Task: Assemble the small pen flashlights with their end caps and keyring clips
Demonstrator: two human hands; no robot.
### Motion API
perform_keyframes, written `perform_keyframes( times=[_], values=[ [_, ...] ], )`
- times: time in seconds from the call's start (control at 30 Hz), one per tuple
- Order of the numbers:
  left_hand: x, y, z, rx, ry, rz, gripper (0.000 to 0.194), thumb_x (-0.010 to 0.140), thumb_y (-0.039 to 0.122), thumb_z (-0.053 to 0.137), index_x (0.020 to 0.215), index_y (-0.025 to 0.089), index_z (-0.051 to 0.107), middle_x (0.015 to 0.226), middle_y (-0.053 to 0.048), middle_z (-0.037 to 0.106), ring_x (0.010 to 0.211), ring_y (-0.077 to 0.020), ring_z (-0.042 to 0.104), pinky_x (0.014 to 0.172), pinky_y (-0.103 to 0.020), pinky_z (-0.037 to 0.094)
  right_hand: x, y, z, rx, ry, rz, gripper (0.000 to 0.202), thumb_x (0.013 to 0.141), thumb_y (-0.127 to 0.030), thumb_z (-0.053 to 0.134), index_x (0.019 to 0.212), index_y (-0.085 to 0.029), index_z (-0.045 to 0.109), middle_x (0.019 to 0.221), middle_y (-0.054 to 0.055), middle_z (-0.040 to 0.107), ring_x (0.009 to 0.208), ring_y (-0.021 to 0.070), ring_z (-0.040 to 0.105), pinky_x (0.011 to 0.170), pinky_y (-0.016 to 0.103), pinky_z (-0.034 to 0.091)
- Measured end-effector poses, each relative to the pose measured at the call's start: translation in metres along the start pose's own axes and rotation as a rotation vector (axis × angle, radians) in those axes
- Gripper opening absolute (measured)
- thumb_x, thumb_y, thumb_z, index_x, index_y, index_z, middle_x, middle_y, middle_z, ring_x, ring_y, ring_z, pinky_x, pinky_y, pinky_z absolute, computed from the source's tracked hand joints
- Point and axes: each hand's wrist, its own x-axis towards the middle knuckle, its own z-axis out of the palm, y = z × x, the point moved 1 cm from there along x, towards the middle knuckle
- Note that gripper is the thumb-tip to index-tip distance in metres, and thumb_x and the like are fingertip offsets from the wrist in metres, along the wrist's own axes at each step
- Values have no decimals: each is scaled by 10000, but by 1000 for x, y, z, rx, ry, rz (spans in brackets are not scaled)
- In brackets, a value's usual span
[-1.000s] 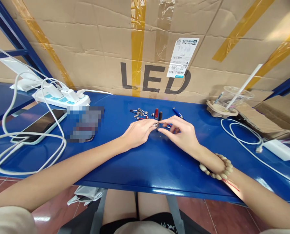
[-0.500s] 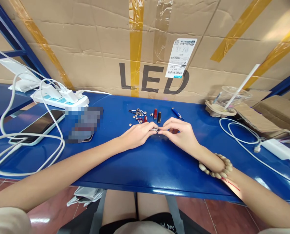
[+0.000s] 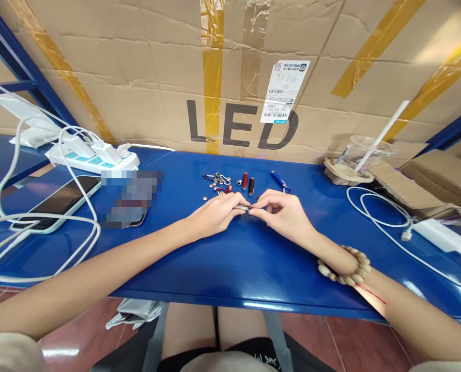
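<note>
Between my two hands, above the blue table (image 3: 223,268), is a small silvery cylinder (image 3: 241,207). My left hand (image 3: 217,213) pinches its left part. The thumb and fingertips of my right hand (image 3: 282,213) close on its dark right end. Just beyond my hands lie a red cylinder (image 3: 245,181), a black cylinder (image 3: 251,186) and a blue cylinder (image 3: 277,179) with a metal end and a loop. Several small round silver pieces (image 3: 217,181) are grouped behind my left hand, with another red piece partly hidden by its fingers.
At the left are a power strip (image 3: 94,157), looping white cables, a phone (image 3: 60,201) and a blurred item (image 3: 132,199). A plastic cup (image 3: 370,150) and cardboard (image 3: 401,186) stand at right. Behind rises a large carton (image 3: 156,77).
The silvery cylinder is turned slightly and more of its length shows between my fingers. My right fingers have drawn in closer together. The whole view has shifted a little.
</note>
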Motion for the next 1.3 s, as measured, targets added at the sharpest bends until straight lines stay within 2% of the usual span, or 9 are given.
perform_keyframes(
  times=[0.2,0.4,0.6,0.7,0.93,1.13,1.3],
  values=[
    [0,-6,4,151,90,54,218,923,235,390,1039,162,560,928,-50,667,834,-148,578,792,-281,450,0,2,4,133,-29,97,371,678,-511,680,609,-150,632,684,33,597,420,71,470,417,239,385],
    [1,-4,3,119,100,92,232,926,223,384,1039,155,575,953,-47,682,851,-138,589,827,-271,460,2,2,3,244,-88,227,383,657,-516,691,640,-139,627,700,29,600,387,65,486,384,220,363],
    [2,-3,3,96,74,43,239,933,226,354,1054,150,546,995,-58,667,924,-135,612,828,-254,475,3,1,2,235,-88,273,388,648,-520,696,651,-144,601,480,-25,518,361,78,458,379,207,337],
    [2,-5,4,123,69,9,250,936,238,340,1066,155,537,1019,-61,665,939,-142,619,837,-264,476,3,0,3,216,-69,267,381,670,-519,680,678,-146,602,471,-27,519,361,81,463,381,206,343],
    [2,-4,5,205,105,-23,256,938,240,335,1058,155,545,1010,-57,677,913,-143,639,780,-244,483,1,1,6,164,10,135,333,719,-476,662,823,-161,635,706,19,624,407,74,498,401,216,405],
    [1,-3,4,294,162,-63,282,940,256,324,1090,162,543,980,-46,694,825,-145,663,691,-231,483,1,3,1,-59,75,-129,262,798,-387,619,984,-210,673,837,34,631,492,74,511,495,226,458],
    [1,-4,5,336,159,-61,288,941,265,319,1083,165,549,964,-39,700,789,-145,667,678,-232,480,1,5,-2,-140,103,-270,211,828,-342,595,977,-246,708,867,40,632,578,98,539,551,236,469]
  ],
)
